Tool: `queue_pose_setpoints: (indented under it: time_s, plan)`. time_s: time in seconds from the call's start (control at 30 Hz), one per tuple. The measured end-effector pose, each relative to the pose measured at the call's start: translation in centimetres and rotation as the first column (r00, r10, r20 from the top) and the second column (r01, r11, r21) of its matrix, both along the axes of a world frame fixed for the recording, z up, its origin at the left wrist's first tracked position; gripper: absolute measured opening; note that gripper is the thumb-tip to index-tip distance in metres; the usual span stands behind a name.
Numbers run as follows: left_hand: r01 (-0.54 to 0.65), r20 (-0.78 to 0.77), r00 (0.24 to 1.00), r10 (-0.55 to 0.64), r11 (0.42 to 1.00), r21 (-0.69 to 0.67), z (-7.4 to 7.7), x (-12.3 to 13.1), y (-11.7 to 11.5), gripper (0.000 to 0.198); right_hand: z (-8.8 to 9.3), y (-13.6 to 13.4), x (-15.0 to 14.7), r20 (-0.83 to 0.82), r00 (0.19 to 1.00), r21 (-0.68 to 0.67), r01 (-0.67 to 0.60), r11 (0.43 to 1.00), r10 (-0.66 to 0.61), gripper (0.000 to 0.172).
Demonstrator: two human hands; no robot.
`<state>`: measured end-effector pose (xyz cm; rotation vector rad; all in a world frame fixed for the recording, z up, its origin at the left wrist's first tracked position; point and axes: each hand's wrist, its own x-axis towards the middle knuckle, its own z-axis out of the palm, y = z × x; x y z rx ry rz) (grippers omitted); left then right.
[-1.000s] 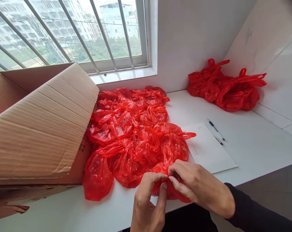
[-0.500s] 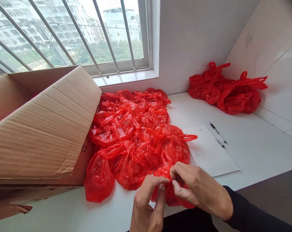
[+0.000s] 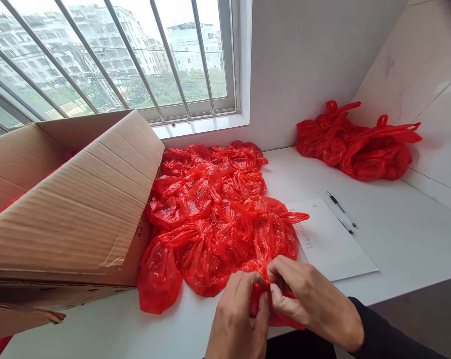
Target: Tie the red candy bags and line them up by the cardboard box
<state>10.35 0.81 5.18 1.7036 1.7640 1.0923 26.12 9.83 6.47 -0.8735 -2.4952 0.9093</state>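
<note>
A red plastic bag (image 3: pixel 285 319) sits at the table's front edge, partly covered by both hands. My left hand (image 3: pixel 240 311) pinches the gathered top of this bag between thumb and fingers. Close beside it, my right hand (image 3: pixel 307 294) grips the same gathered part, its thumb and forefinger pressed together. The fingertips nearly meet at the knotted plastic, and the knot itself is mostly hidden. Directly behind the hands lies a cluster of several tied red bags (image 3: pixel 206 224), with their handles twisted up. What the bags contain cannot be made out.
An open cardboard box (image 3: pixel 98 194) stands left, red plastic inside. A sheet of paper (image 3: pixel 345 249) with writing lies right of the cluster, near a black-capped pen (image 3: pixel 341 207). More red bags (image 3: pixel 356 144) rest in the far right corner. A barred window (image 3: pixel 165 65) is behind.
My left hand has shifted slightly right, its fingers now closer on the gathered plastic. My right hand keeps its pinch. The whole view has moved a little.
</note>
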Motion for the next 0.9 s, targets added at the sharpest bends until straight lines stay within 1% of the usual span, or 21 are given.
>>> queue_pose_setpoints:
  time_s: [0.07,0.2,0.3,0.43,0.6,0.7,0.8,0.9]
  plan:
    - [0.003,0.001,1.0,-0.003,1.0,-0.004,-0.14,0.02,0.09,0.014,-0.07,-0.01,0.01,0.001,1.0,-0.01,0.01,1.0,-0.01,0.016]
    - [-0.003,0.06,0.998,0.003,1.0,0.01,-0.04,0.04,0.12,0.013,-0.33,-0.02,0.15,0.004,0.999,-0.029,0.044,0.999,-0.044,0.018]
    - [0.002,0.102,0.995,-0.001,1.0,-0.01,0.04,-0.24,0.01,0.009,-0.48,-0.02,0.17,0.006,0.999,-0.015,0.036,0.999,-0.036,0.019]
    - [0.029,0.139,0.99,-0.016,0.995,-0.091,-0.06,-0.74,-0.06,0.013,-0.31,0.15,0.05,0.019,1.0,0.056,-0.001,0.998,0.0,0.018]
    - [0.034,0.141,0.99,-0.02,0.994,-0.1,-0.08,-0.67,-0.13,0.016,-0.28,0.49,0.0,0.062,0.996,0.178,-0.072,0.981,0.062,0.017]
    - [0.055,0.124,0.991,-0.041,0.993,-0.106,0.13,-0.6,-0.26,0.014,-0.6,0.55,0.06,0.017,0.997,0.219,-0.078,0.973,0.077,0.016]
    - [0.066,0.111,0.992,-0.055,0.993,-0.094,0.17,-0.61,-0.29,0.01,-0.71,0.53,0.17,-0.056,0.997,0.165,-0.05,0.985,0.06,0.015]
    - [0.017,0.109,0.994,-0.01,0.998,-0.064,-0.13,-0.58,-0.27,0.01,-0.48,0.54,0.26,-0.1,0.995,0.021,0.007,1.0,-0.005,0.015]
